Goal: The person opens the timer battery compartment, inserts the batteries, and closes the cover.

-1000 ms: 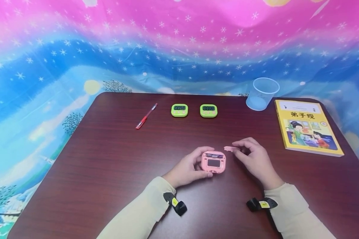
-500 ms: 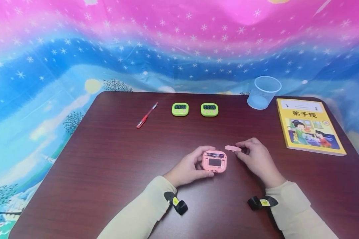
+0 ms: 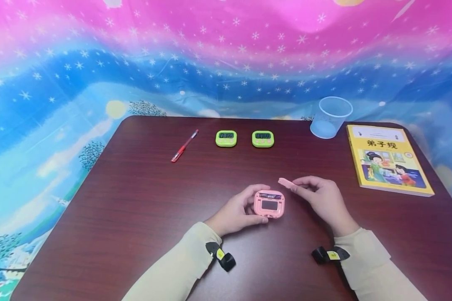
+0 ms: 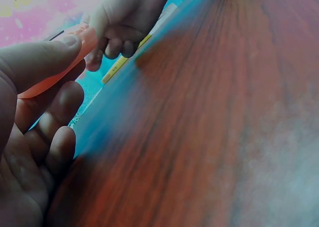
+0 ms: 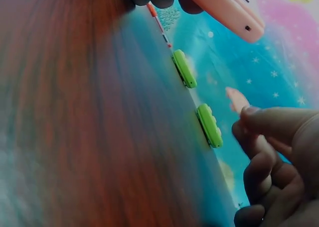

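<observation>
A pink timer [image 3: 269, 204] is gripped at its left side by my left hand [image 3: 238, 212], thumb at the near edge and fingers at the far edge. Its back faces up, and a battery [image 3: 270, 196] shows in the uncovered slot along the far side. To the right of the timer, my right hand [image 3: 322, 200] pinches a small pink battery cover [image 3: 286, 182] between thumb and forefinger. The cover is tilted and apart from the timer. In the right wrist view the cover [image 5: 238, 99] pokes out beyond the thumb tip.
Two green timers [image 3: 226, 139] lie face up near the back of the dark wooden table [image 3: 154, 200]. A red pen [image 3: 184, 146] lies to their left. At the back right stand a clear plastic cup [image 3: 329, 119] and a yellow book [image 3: 389, 161].
The pink cover has turned in my right fingers, its free end now pointing up and left. The left green timer's display went from 00:59 to 01:00. My left hand keeps its place.
</observation>
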Available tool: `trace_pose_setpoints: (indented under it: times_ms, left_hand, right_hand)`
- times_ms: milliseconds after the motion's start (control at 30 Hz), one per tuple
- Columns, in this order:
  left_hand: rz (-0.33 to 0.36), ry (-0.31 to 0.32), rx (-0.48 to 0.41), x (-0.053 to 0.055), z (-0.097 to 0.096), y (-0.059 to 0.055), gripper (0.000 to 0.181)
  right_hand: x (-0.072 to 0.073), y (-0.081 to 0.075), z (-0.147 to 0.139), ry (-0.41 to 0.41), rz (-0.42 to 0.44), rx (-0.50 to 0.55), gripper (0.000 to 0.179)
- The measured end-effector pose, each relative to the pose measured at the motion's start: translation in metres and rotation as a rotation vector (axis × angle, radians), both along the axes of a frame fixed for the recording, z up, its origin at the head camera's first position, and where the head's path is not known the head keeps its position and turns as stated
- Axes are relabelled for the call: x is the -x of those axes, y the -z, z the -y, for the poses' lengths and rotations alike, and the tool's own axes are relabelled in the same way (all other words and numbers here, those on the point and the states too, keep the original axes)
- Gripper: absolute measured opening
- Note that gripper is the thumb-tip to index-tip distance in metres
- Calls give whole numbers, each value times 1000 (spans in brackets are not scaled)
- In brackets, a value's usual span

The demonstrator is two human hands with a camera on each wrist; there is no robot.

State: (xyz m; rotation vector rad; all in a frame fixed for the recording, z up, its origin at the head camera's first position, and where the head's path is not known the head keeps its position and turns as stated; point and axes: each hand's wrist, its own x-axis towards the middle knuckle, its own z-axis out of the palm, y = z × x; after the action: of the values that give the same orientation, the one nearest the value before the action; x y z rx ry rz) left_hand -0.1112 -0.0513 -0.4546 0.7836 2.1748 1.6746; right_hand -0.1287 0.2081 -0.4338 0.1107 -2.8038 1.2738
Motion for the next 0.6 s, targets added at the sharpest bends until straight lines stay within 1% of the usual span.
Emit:
trace_pose_setpoints:
  times_ms: [167,300,433,600]
  left_hand:
    - [-3,-1,10,0,0,-1,76]
    - [-2,0,5,0,0,-1,75]
    - [14,4,-16,-1,0,-1,75]
    - [23,-1,-13,-1,1,0,74]
  right_hand:
    - [-8,-10,6,3,62,82,35]
    - [-14,-19,11,-6,77,128,36]
    - [-20,-26,16,-43,54,149,30]
    - [-22,-25,19,-114,13,137,20]
